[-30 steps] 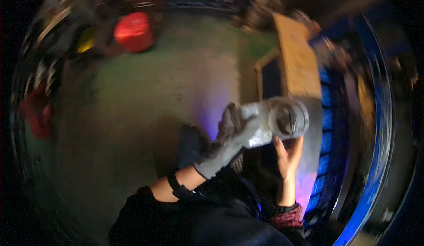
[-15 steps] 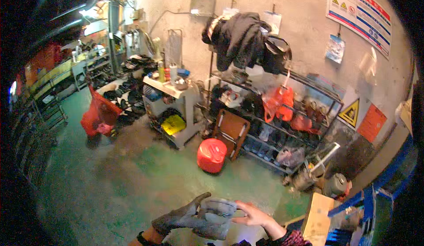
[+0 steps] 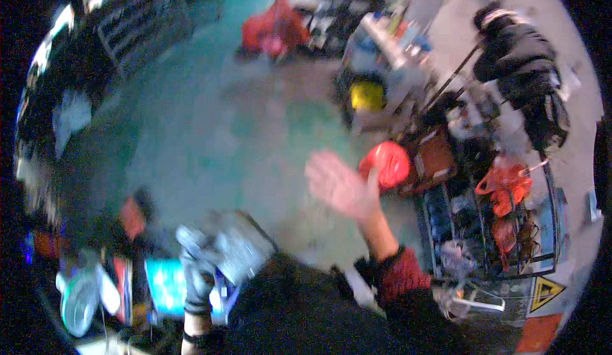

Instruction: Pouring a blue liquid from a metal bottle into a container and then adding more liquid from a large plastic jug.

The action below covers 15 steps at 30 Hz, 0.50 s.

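My left hand (image 3: 199,275), in a grey glove, is at the lower left, smeared by motion. It appears to grip a crumpled, shiny grey thing (image 3: 241,253); its kind cannot be made out, and the fingers behind it are partly hidden. My bare right hand (image 3: 341,186) is raised over the floor with fingers spread and nothing in it. In the view it overlaps the edge of a round red stool (image 3: 387,165).
Beside my left hand is a lit screen (image 3: 166,285), with a round green-rimmed object (image 3: 80,307) farther left. A shoe rack (image 3: 475,227) holding footwear and an orange bag (image 3: 510,186) lines the right wall. A red bag (image 3: 271,30) lies on the far floor.
The view has swung left and down. My right hand has let go of the grey thing and moved away, opening. The grey thing stays by my left hand.
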{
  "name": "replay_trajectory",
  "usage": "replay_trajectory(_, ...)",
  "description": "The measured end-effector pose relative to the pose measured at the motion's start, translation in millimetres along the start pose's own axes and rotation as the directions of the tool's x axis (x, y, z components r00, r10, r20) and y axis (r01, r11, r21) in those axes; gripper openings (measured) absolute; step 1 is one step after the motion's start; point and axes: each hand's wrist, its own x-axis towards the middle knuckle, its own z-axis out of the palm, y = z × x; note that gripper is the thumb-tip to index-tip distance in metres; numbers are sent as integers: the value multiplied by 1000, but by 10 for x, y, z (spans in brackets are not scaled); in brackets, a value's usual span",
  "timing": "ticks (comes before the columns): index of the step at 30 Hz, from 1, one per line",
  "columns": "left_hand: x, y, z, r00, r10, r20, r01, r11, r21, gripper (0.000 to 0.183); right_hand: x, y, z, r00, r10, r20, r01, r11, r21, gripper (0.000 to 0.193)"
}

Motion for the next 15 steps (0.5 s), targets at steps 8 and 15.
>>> replay_trajectory(8, -1147, 98, -828, 440, 359, -823, 34, 909, 415, 44, 1349, 1537, 120, 955, 281, 100, -294, 941, 165, 101)
replay_trajectory(15, -1788, -218, -1803, 55, 78, -995, -118, 991, 71, 43, 2322, 2799, -269, 826, 513, -235, -555, 812, -181, 31)
